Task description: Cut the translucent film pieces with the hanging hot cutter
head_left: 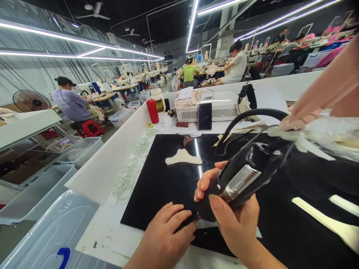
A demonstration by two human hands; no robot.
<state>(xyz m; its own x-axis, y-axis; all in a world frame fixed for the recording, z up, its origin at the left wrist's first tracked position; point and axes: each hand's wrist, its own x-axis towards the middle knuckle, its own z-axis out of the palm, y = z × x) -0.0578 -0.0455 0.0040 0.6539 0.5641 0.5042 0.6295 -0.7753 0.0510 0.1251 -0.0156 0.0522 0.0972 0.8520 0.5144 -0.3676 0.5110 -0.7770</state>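
My right hand point(235, 220) is wrapped round a black corded hand tool point(238, 179) with a silver plate on its side. The tool tilts, with its narrow tip pointing down at the glossy black board point(146, 186). Flat on that board by the tip lies my left hand point(171, 235), its fingers stretched out. What is under its fingertips is hidden, and I cannot make out the tool's exact kind. Farther up the board rests a cream-coloured, T-shaped fabric piece point(183, 157), apart from both hands.
Pale green elastic loops point(126, 177) line the board's left side. Behind it stand a red bottle point(152, 111), a phone point(205, 116) and a white vented box point(221, 106). The thick cable point(241, 116) arches over the board. Pink fabric point(325, 86) hangs at right. Several people sit beyond.
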